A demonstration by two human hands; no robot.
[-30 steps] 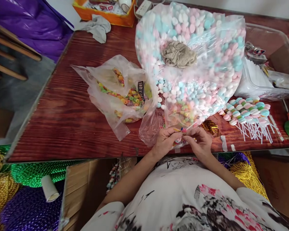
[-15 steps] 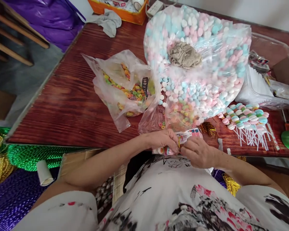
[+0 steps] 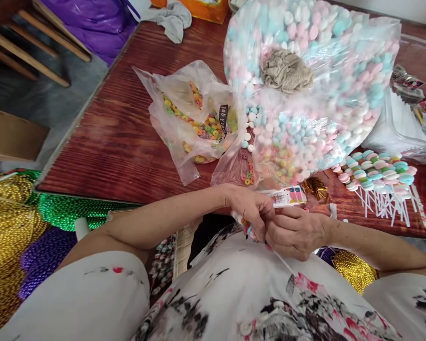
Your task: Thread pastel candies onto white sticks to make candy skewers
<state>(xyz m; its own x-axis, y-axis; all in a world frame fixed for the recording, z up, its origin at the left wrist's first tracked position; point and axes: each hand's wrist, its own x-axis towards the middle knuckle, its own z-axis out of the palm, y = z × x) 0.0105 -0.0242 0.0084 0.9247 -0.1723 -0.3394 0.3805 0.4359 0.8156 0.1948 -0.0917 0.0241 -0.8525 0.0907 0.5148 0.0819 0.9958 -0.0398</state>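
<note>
Close to my body at the table's front edge, my left hand is closed around a candy stick, whose colourful candies show below and left of the fingers. A thin white stick runs out under the hands toward the lower right. My right hand is pinched shut against the left fingertips; whatever lies between its fingers is hidden. Just beyond the hands is a printed card or packet. Gold twist ties lie in a bunch to its right.
A large bag of pastel candies with a crumpled cloth on top fills the back. Left of it sits a bag of ring candies. Finished-looking candy sticks are piled at right, near a clear plastic bin.
The view has shifted, so the table's things appear farther right. My hands have come closer together, and the gold tie seen between them is now hidden. The white stick now shows below them.
</note>
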